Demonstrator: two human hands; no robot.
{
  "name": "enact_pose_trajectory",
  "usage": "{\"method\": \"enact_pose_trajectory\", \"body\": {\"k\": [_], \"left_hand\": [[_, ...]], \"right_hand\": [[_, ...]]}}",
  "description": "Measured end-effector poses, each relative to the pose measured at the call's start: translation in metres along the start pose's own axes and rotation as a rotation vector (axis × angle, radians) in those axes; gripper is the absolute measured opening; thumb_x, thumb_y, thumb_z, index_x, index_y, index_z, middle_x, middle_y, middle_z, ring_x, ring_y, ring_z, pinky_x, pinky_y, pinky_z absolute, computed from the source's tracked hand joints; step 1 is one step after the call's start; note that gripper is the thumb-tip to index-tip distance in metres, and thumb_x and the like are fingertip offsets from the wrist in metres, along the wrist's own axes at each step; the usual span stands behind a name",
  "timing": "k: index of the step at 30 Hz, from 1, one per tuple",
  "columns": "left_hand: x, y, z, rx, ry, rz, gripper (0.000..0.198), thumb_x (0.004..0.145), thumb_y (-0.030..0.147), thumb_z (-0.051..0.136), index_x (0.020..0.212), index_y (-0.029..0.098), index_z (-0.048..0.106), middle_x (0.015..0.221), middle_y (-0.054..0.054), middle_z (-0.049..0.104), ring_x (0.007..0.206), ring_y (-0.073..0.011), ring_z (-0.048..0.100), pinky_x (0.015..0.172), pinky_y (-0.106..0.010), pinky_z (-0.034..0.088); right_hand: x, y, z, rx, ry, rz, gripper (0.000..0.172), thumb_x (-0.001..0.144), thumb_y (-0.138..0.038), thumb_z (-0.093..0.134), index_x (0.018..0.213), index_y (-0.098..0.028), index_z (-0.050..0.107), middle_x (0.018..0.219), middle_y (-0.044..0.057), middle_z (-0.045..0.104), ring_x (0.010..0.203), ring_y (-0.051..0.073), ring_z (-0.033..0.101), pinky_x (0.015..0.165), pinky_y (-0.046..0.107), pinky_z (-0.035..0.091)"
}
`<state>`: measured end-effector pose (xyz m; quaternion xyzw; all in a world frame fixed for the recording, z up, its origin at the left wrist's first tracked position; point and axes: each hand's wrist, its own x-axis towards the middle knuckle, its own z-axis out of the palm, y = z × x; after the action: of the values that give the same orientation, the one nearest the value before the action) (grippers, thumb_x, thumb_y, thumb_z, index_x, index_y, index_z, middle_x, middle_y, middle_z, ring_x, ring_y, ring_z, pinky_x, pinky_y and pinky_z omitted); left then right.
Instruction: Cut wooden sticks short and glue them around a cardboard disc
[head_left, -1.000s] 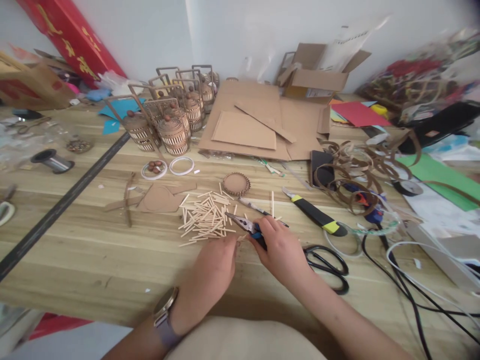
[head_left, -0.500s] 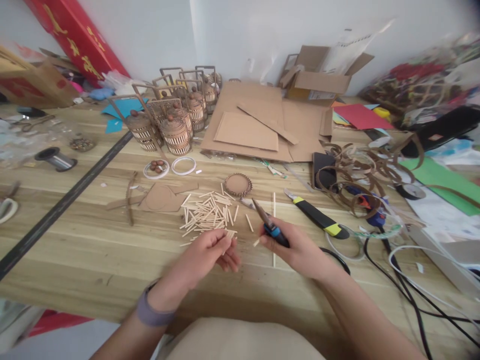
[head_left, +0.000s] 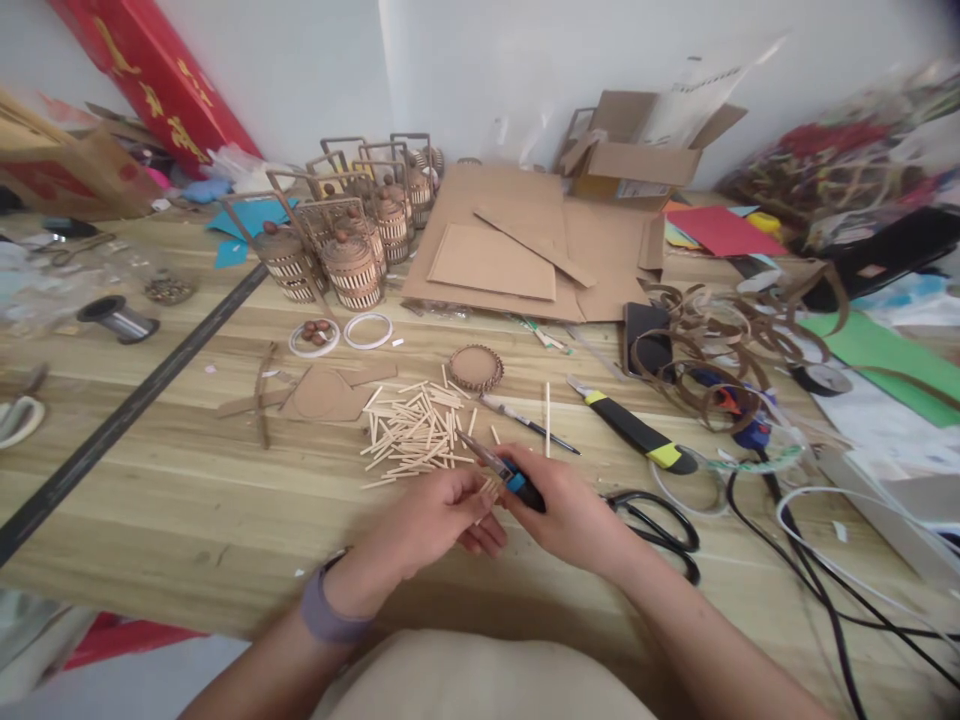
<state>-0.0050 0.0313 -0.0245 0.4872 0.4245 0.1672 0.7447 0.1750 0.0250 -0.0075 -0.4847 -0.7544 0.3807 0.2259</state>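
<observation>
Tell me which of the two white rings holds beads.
The left ring, just above the cardboard cutout: brown beads lie inside it. The right ring beside it has only bare table inside.

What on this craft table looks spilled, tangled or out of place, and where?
Short wooden sticks lie strewn in a loose heap just beyond the left hand, a few strays apart. Further right, curled brown card strips lie in a tangle. Nothing looks broken.

Gold characters on red banner [head_left: 150, 70], too blurred to read; nothing else legible.
</observation>
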Motion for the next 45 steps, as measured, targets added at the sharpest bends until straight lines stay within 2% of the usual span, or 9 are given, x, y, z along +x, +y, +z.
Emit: {"method": "enact_pose_trajectory", "body": {"k": [8, 13, 15, 19, 28, 32, 35, 38, 45], "left_hand": [[-0.004, -0.003, 0.001, -0.090, -0.047, -0.121, 0.049, 0.068, 0.063, 0.069, 0.076, 0.015, 0.058, 0.071, -0.005, 0.069, 0.062, -0.0178, 0.066, 0.061, -0.029, 0.046], [-0.002, -0.005, 0.001, -0.281, 0.099, -0.094, 0.041, 0.069, 0.053, 0.073, 0.080, 0.016, 0.061, 0.076, -0.005, 0.070, 0.071, -0.0186, 0.068, 0.066, -0.028, 0.047], [0.001, -0.005, 0.002, -0.382, 0.173, -0.041, 0.039, 0.067, 0.050, 0.076, 0.082, 0.016, 0.062, 0.077, -0.003, 0.069, 0.073, -0.0168, 0.066, 0.068, -0.027, 0.047], [0.008, -0.005, 0.008, -0.483, 0.210, 0.031, 0.038, 0.068, 0.048, 0.077, 0.084, 0.016, 0.065, 0.075, -0.002, 0.067, 0.065, -0.0130, 0.059, 0.060, -0.023, 0.042], [0.005, -0.006, 0.021, -0.497, 0.243, 0.117, 0.026, 0.070, 0.039, 0.073, 0.076, 0.016, 0.062, 0.072, -0.002, 0.065, 0.071, -0.0153, 0.059, 0.069, -0.026, 0.045], [-0.003, -0.005, 0.015, -0.390, 0.187, 0.143, 0.032, 0.077, 0.048, 0.068, 0.083, 0.017, 0.062, 0.077, -0.002, 0.068, 0.074, -0.0167, 0.062, 0.077, -0.030, 0.048], [-0.012, -0.003, 0.008, -0.286, 0.222, 0.092, 0.036, 0.078, 0.051, 0.067, 0.087, 0.017, 0.061, 0.082, -0.003, 0.070, 0.079, -0.0185, 0.065, 0.083, -0.033, 0.048], [-0.019, -0.002, 0.005, -0.186, 0.235, 0.047, 0.039, 0.079, 0.052, 0.064, 0.095, 0.016, 0.062, 0.078, -0.004, 0.072, 0.080, -0.0202, 0.066, 0.081, -0.033, 0.048], [-0.024, -0.001, 0.010, -0.024, 0.137, 0.042, 0.040, 0.085, 0.050, 0.055, 0.103, 0.015, 0.062, 0.076, -0.005, 0.073, 0.079, -0.0191, 0.064, 0.077, -0.031, 0.046]], "right_hand": [[0.001, 0.004, -0.001, -0.017, -0.118, -0.094, 0.047, 0.081, -0.009, 0.053, 0.126, -0.022, 0.053, 0.116, 0.008, 0.068, 0.106, 0.022, 0.064, 0.091, 0.037, 0.050], [0.002, 0.012, 0.008, -0.091, 0.160, -0.147, 0.040, 0.086, -0.020, 0.057, 0.125, -0.022, 0.049, 0.137, 0.015, 0.048, 0.131, 0.027, 0.046, 0.105, 0.046, 0.043], [0.000, 0.013, 0.013, -0.130, 0.256, -0.120, 0.045, 0.084, -0.029, 0.065, 0.124, -0.022, 0.048, 0.132, 0.017, 0.047, 0.130, 0.030, 0.046, 0.103, 0.049, 0.044], [-0.004, 0.011, 0.020, -0.191, 0.262, -0.102, 0.059, 0.075, -0.032, 0.076, 0.125, -0.025, 0.046, 0.125, 0.015, 0.046, 0.117, 0.033, 0.055, 0.094, 0.050, 0.051], [-0.003, 0.011, 0.026, -0.238, 0.275, -0.126, 0.055, 0.076, -0.025, 0.072, 0.125, -0.022, 0.048, 0.123, 0.015, 0.047, 0.109, 0.029, 0.059, 0.090, 0.045, 0.053], [-0.010, 0.004, 0.011, -0.092, 0.156, -0.021, 0.044, 0.079, -0.036, 0.070, 0.116, -0.020, 0.053, 0.112, 0.012, 0.055, 0.104, 0.027, 0.059, 0.088, 0.041, 0.051], [-0.022, -0.002, -0.013, 0.029, -0.097, 0.215, 0.028, 0.087, -0.038, 0.057, 0.107, -0.020, 0.058, 0.095, 0.006, 0.062, 0.083, 0.022, 0.060, 0.076, 0.036, 0.050], [-0.035, -0.002, -0.034, 0.151, -0.324, 0.372, 0.028, 0.086, -0.040, 0.054, 0.104, -0.020, 0.062, 0.091, 0.004, 0.064, 0.083, 0.020, 0.059, 0.074, 0.032, 0.048], [-0.045, 0.000, -0.044, 0.381, -0.404, 0.614, 0.034, 0.075, -0.037, 0.065, 0.105, -0.022, 0.066, 0.095, 0.002, 0.064, 0.089, 0.018, 0.057, 0.079, 0.029, 0.045]]}}
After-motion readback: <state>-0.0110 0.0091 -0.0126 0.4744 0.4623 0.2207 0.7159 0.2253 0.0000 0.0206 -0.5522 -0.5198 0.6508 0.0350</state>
